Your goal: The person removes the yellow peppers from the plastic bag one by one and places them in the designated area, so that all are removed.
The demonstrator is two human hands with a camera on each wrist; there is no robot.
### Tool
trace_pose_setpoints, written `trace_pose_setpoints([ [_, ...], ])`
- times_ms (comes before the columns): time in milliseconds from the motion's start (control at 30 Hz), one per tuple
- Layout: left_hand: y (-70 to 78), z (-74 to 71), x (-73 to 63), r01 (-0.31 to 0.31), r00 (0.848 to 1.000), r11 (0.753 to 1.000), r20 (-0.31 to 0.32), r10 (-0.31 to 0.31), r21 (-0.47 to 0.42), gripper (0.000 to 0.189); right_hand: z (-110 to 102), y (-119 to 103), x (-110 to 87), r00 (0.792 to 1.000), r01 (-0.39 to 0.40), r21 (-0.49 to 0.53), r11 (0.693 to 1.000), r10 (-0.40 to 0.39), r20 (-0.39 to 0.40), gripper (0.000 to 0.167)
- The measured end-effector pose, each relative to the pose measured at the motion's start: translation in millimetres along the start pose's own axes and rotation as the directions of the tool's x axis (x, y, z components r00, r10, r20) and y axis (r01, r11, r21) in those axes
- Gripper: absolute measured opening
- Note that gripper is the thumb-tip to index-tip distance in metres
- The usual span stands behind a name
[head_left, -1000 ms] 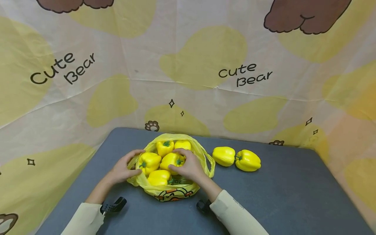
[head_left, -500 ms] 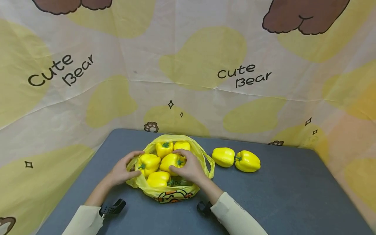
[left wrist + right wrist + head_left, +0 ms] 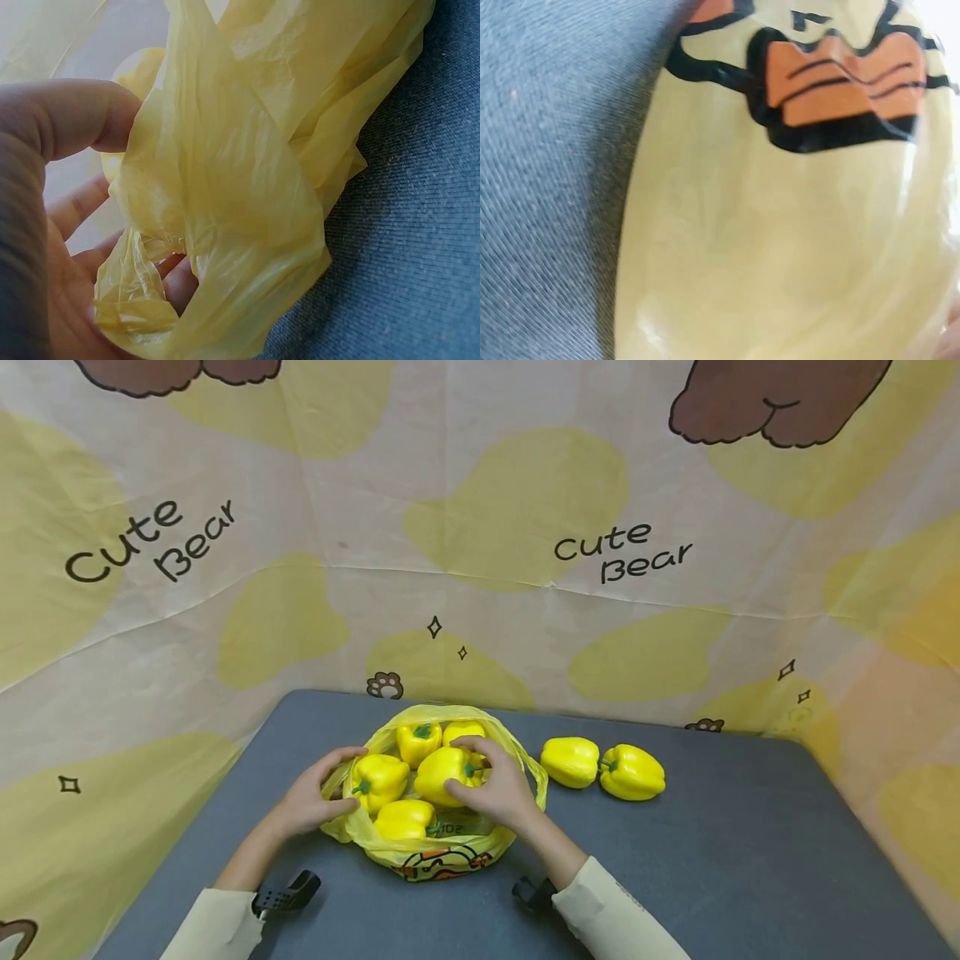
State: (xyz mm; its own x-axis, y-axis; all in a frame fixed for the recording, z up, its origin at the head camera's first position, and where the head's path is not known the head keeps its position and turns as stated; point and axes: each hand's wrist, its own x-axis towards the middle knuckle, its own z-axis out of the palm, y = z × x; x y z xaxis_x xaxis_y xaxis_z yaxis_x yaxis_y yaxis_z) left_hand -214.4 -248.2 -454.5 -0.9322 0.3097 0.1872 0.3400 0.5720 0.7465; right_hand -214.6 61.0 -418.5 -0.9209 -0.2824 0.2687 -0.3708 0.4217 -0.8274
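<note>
A yellow plastic bag [image 3: 382, 852] with an orange and black print sits with its mouth spread on the table. My left hand [image 3: 311, 800] holds its left rim; in the left wrist view the bag's film [image 3: 232, 172] runs between thumb and fingers. Inside the bag, my right hand [image 3: 498, 789] grips a yellow bell pepper [image 3: 441, 777] with a green stem, fingers over its far side and thumb at its near side. Around it in the bag lie several other yellow bell peppers [image 3: 381, 779]. The right wrist view mostly shows the bag's printed side [image 3: 780, 210].
Right of the bag, two yellow bell peppers, a left one [image 3: 570, 762] and a right one [image 3: 632, 772], lie side by side on the blue-grey table [image 3: 735, 860]. A patterned cloth [image 3: 495, 510] hangs behind the table's far edge.
My right hand has shifted slightly right with the gripped bell pepper, widening the gap to the pepper on its left. My left hand stays at the bag's rim.
</note>
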Motion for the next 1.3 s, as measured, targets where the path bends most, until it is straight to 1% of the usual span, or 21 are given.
trace_pose_setpoints([
  [133, 1.3, -1.4, -1.0, -0.012, 1.0, 1.0, -0.005, 0.012, 0.009, 0.066, -5.8, -3.4, -1.4, 1.0, 0.011, -0.006, 1.0, -0.011, -0.018, 0.048],
  [267, 2.8, -1.5, -1.3, -0.032, 0.999, 0.999, -0.006, 0.033, 0.019, 0.066, -13.6, -6.4, -4.7, 0.999, 0.029, 0.009, 1.0, -0.029, -0.042, 0.048],
  [500, 5.9, -1.3, -3.1, -0.028, 1.0, 0.999, 0.01, 0.028, -0.015, 0.065, -29.1, -7.6, -9.8, 0.998, 0.039, 0.047, 0.998, -0.036, -0.061, 0.047],
  [700, 6.4, -0.8, -2.7, -0.028, 1.0, 0.999, 0.008, 0.028, -0.017, 0.065, -47.0, -6.2, -13.5, 0.995, 0.049, 0.053, 0.997, -0.044, -0.086, 0.05],
  [933, 3.1, 2.3, 1.0, -0.027, 1.0, 1.0, 0.008, 0.027, -0.011, 0.066, -72.4, -0.5, -18.5, 0.993, 0.013, 0.052, 0.999, -0.007, -0.122, 0.051],
  [1133, 1.5, 1.7, 1.0, -0.018, 1.0, 1.0, -0.003, 0.018, -0.001, 0.066, -90.3, 7.9, -21.2, 0.987, 0.03, 0.02, 0.999, -0.026, -0.158, 0.05],
  [1300, 3.1, 0.0, -1.6, -0.01, 1.0, 1.0, 0.003, 0.01, -0.009, 0.066, -104.6, 13.9, -25.5, 0.984, 0.018, -0.007, 1.0, -0.019, -0.178, 0.049],
])
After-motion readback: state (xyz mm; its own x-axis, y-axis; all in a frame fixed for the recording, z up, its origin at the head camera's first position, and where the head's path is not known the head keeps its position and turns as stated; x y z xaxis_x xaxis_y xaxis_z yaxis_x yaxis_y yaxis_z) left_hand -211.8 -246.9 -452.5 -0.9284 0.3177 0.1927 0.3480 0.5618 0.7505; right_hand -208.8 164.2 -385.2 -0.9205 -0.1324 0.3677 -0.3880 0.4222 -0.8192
